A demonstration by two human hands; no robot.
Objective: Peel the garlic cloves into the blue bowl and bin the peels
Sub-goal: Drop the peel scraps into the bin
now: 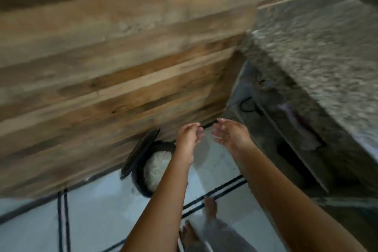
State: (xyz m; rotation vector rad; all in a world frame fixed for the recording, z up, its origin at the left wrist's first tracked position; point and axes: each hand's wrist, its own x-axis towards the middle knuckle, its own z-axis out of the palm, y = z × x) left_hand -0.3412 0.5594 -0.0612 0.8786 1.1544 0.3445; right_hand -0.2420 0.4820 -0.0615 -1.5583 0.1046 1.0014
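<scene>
The view is blurred and tilted. Both my arms reach out over a round bin (141,174) with a black rim and a pale liner, which stands on the floor against a wooden cabinet. Its dark lid (141,149) stands tipped up on the left. My left hand (188,137) hangs above the bin's right edge with its fingers loosely bent, and I see nothing in them. My right hand (229,135) is a little to the right, palm turned towards the left hand, fingers relaxed and holding nothing. No garlic, peels or blue bowl show.
The wooden cabinet front (102,80) fills the left and top. A speckled stone counter (317,47) runs down the right with a dark shelf (286,139) under it. The pale tiled floor (98,210) has dark lines, and my bare feet (210,206) stand on it.
</scene>
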